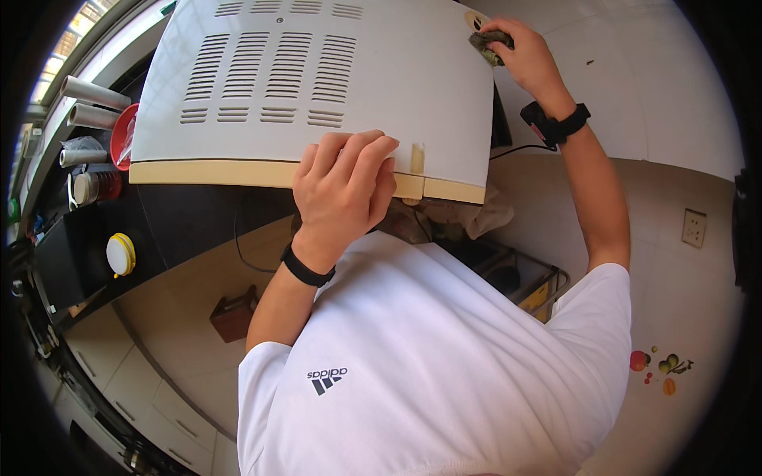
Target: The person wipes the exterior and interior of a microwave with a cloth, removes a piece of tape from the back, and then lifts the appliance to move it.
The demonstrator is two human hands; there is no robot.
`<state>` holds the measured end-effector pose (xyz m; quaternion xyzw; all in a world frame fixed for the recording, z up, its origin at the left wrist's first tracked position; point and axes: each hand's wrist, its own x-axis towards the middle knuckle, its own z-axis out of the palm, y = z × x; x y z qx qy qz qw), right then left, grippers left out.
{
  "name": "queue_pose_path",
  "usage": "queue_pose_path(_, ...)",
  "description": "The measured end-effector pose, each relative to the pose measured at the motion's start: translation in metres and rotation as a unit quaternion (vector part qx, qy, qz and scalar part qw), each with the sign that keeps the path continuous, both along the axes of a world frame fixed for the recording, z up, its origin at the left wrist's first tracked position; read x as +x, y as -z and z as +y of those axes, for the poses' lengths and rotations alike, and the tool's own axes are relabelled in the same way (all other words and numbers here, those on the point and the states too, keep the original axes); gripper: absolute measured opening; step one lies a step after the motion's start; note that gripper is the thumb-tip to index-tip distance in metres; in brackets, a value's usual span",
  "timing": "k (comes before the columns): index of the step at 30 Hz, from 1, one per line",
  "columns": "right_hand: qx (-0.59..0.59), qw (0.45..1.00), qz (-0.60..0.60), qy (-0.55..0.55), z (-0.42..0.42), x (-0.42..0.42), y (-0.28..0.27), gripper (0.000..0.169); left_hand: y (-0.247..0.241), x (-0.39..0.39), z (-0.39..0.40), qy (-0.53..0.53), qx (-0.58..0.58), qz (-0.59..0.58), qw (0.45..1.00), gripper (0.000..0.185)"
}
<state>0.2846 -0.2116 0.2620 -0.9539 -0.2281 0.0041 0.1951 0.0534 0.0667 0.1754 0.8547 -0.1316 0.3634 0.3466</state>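
A white metal casing point(393, 77) of a box-shaped kitchen appliance spreads before me, with rows of vent slots and a cream front trim point(214, 174). My right hand point(527, 59) pinches a crumpled dark-green cloth point(491, 47) against the casing's far right edge, beside a round sticker point(474, 21). At the front edge is my left hand point(348, 178), its fingers bent over the trim; whether it grips anything beneath the palm is hidden. A yellowish strip of tape point(418, 158) sticks to the casing just right of that hand.
Left of the appliance, a black counter point(196, 208) holds a red bowl point(122, 137), plastic-film rolls point(95, 92), a jar point(95, 187) and a yellow-rimmed round lid point(121, 254). A black cord point(524, 147) runs behind my right wrist. A brown stool point(233, 315) stands below.
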Motion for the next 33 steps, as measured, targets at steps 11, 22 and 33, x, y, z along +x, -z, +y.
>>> queue_pose_path(11,0.029,0.988,0.052,-0.142,0.064,-0.124,-0.008,0.024,0.0,0.001,-0.003,-0.037,0.002,0.013,0.999,0.026)
queue_pose_path(22,0.059,0.981,0.066,-0.172,0.096,-0.092,0.005,0.024,0.004,0.006,-0.002,-0.056,-0.048,-0.022,0.997,0.028)
queue_pose_path(33,0.003,0.994,-0.083,-0.075,0.078,0.032,0.015,0.02,0.006,0.0,0.001,-0.01,-0.093,-0.039,0.995,0.039)
